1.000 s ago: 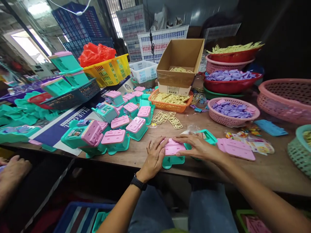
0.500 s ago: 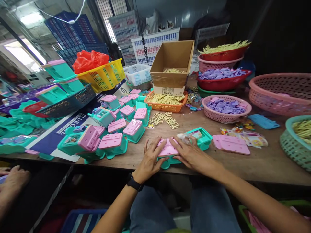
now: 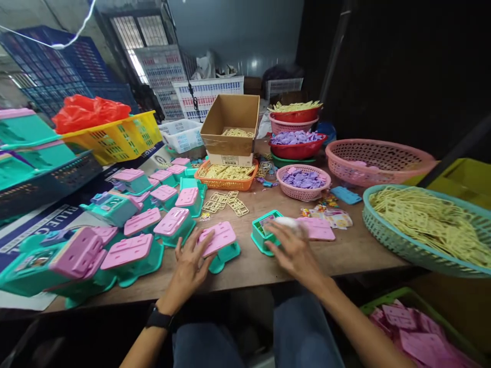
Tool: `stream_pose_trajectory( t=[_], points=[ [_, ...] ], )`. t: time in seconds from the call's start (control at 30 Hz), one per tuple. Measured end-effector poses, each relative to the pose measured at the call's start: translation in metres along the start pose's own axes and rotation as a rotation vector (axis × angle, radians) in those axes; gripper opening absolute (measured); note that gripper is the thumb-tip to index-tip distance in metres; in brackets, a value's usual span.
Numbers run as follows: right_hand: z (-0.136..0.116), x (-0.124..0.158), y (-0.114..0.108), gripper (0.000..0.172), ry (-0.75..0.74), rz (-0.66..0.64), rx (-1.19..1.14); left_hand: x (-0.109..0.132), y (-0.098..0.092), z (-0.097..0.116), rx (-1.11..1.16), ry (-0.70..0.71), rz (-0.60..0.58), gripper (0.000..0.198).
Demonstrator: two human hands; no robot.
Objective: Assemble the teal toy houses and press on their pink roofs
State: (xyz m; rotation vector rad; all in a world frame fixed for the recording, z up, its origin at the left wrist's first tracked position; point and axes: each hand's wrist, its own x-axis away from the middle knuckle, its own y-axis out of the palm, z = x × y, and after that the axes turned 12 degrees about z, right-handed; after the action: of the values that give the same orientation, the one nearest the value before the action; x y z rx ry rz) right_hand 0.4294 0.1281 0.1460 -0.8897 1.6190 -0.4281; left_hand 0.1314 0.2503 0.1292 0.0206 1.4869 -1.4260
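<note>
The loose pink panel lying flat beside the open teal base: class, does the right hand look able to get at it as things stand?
Probably yes. The right hand rests at the open teal base, and the loose pink panel lies just beyond, flat on the wooden table, with nothing covering it.
</note>
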Motion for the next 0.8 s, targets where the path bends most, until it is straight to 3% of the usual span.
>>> stream_pose_trajectory(
  t=[0.1, 0.2, 0.33, 0.43, 0.57, 0.67, 0.8],
  points=[
    [0.074, 0.019, -0.019, 0.048, 0.211, -0.078, -0.015, -0.008, -0.003, 0.007, -0.048, -0.023, 0.12, 0.049],
    [0.138, 0.027, -0.038, 0.062, 0.268, -0.157, -0.005, -0.017, 0.002, 0.043, 0.054, 0.045, 0.184, 0.055],
    [0.174, 0.013, -0.055, 0.067, 0.269, -0.256, -0.03, -0.034, 0.035, 0.099, 0.39, 0.002, 0.067, 0.07],
    [0.167, -0.01, -0.061, 0.072, 0.263, -0.246, -0.04, -0.049, 0.066, 0.12, 0.525, -0.166, -0.041, 0.091],
    [0.128, -0.042, -0.055, 0.084, 0.309, -0.243, -0.217, -0.06, 0.087, 0.118, 0.637, -0.324, -0.142, 0.095],
    [0.095, -0.059, -0.045, 0.086, 0.252, -0.381, -0.386, -0.058, 0.089, 0.106, 0.77, -0.307, -0.167, 0.102],
    [0.066, -0.068, -0.037, 0.089, 0.101, -0.559, -0.361, -0.052, 0.094, 0.093, 0.962, -0.301, -0.203, 0.119]
  ],
)
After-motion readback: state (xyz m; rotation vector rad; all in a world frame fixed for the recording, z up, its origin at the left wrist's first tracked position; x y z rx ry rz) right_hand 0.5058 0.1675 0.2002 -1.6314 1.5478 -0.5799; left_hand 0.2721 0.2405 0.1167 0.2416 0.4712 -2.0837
